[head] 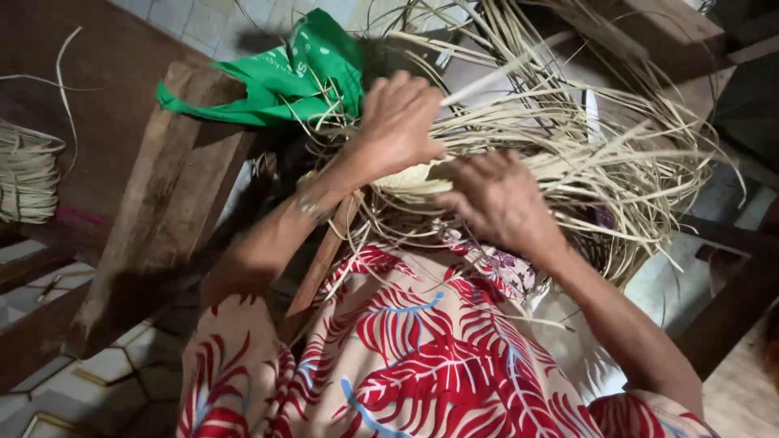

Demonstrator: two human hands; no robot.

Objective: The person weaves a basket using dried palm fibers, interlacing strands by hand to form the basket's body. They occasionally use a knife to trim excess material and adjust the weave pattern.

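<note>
Off to the far left, a coil of pale strips [24, 174] on a dark wooden bench [114, 89], well apart from the hands. Next, a thick wooden plank [162, 211] slanting down, with a green plastic bag [284, 77] draped over its top end. Then the left hand [398, 122], fingers curled shut around one flat pale strip [495, 77] running up and to the right, long axis on a diagonal away from the body. Just beside and below, the right hand [499, 203], fingers bent and pressed onto the woven piece [406, 174]; grip there hard to tell. Woven piece between both hands, above the lap in red leaf-print cloth [422, 341], left hand nearer the loose end. Dry, straw-coloured loose strips [617, 154] fanning out to the right.
</note>
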